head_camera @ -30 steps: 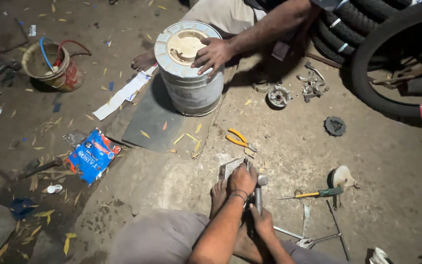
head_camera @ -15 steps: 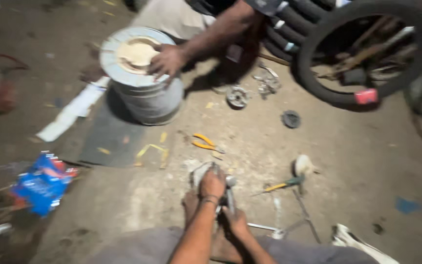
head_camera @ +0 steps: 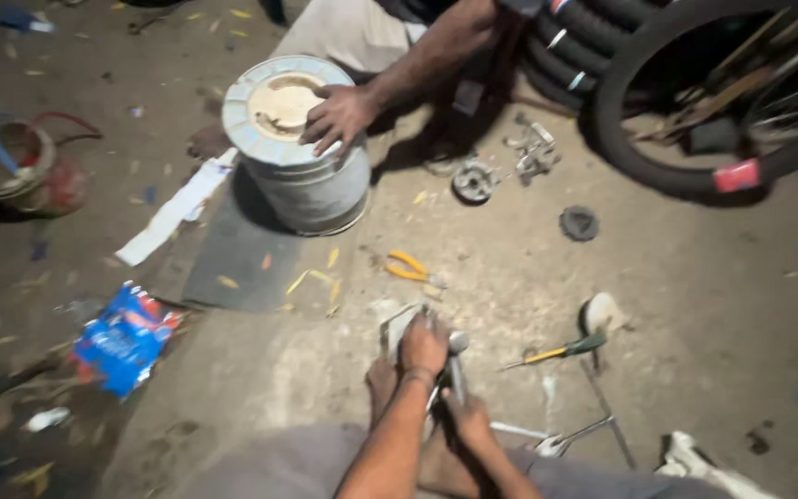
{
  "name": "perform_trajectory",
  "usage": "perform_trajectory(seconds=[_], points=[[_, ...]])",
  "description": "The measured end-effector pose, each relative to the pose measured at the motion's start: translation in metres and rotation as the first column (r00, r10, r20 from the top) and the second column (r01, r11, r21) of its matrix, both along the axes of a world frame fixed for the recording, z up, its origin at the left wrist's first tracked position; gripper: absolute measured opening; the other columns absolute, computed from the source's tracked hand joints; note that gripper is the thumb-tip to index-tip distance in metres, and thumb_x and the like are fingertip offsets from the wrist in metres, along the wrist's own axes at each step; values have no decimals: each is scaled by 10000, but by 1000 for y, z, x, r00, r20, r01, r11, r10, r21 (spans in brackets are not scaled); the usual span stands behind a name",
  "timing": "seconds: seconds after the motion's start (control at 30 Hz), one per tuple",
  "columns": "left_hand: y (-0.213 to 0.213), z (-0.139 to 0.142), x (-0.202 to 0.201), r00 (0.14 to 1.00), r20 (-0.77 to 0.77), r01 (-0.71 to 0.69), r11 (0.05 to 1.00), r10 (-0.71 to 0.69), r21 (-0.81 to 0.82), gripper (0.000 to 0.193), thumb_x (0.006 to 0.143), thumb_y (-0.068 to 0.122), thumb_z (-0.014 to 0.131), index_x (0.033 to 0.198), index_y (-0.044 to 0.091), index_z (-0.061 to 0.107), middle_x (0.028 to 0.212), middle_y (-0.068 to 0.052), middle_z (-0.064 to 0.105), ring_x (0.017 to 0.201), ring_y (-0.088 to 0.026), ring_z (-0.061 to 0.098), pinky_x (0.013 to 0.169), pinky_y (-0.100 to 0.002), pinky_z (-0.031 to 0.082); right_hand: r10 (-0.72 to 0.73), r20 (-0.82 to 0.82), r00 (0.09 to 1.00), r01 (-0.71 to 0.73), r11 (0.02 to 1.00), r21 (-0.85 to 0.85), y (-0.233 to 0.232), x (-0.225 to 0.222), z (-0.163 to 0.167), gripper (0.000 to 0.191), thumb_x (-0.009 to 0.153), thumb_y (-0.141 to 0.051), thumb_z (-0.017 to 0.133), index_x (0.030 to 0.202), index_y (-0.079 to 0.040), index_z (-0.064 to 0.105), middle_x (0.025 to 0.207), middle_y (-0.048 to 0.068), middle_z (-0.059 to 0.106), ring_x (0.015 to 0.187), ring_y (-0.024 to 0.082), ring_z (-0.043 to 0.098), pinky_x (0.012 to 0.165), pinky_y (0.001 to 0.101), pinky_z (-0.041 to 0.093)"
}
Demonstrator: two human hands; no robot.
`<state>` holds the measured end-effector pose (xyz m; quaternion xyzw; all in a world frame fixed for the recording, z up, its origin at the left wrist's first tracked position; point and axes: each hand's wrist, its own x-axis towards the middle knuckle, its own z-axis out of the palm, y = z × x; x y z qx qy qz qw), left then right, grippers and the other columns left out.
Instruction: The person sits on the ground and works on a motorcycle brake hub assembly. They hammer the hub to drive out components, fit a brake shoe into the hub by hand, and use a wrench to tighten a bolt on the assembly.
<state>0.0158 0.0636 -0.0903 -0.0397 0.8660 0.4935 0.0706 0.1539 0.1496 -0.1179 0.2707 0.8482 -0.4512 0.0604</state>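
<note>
We see the left hand closed over a bent grey metal piece and pressing it down on the concrete floor. The right hand grips the handle of a hammer, with its head just beside the left hand. A green-and-yellow screwdriver lies near on the right, and yellow pliers lie further ahead. Another person's hand rests on top of a metal drum.
</note>
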Motion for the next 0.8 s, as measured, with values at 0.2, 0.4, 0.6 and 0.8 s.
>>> perform_trajectory(seconds=[0.2, 0.4, 0.6, 0.8], points=[[6, 2, 0, 998, 61, -16, 996, 22, -89, 385, 922, 391, 596, 1009, 19, 645, 981, -282, 697, 936, -473, 669, 816, -561, 537, 0, 75, 997, 8, 994, -113, 7, 5, -5, 526, 919, -473, 675, 832, 45, 717, 634, 164, 672, 600, 208, 611, 610, 423, 529], [5, -7, 4, 994, 111, -1, 993, 14, -117, 386, 959, 392, 578, 999, 17, 657, 965, -282, 702, 922, -478, 672, 819, -564, 536, -25, 80, 996, 40, 980, -196, 8, 10, -10, 495, 919, -448, 672, 858, 42, 704, 636, 110, 645, 592, 184, 587, 575, 411, 513], [4, -12, 2, 1000, 5, -17, 997, 17, -71, 377, 926, 373, 608, 964, 1, 659, 914, -284, 705, 882, -478, 678, 792, -562, 538, -18, 122, 992, 36, 988, -147, 10, 7, -10, 495, 930, -439, 687, 846, 48, 702, 623, 130, 628, 583, 195, 574, 567, 398, 502], [3, -14, 2, 999, 8, -38, 999, 39, -37, 386, 950, 369, 608, 945, -14, 652, 918, -295, 693, 872, -495, 665, 780, -568, 529, -6, -32, 999, -4, 959, -282, 7, 7, -8, 438, 940, -408, 668, 813, 9, 716, 623, 80, 699, 550, 154, 634, 519, 351, 522]])
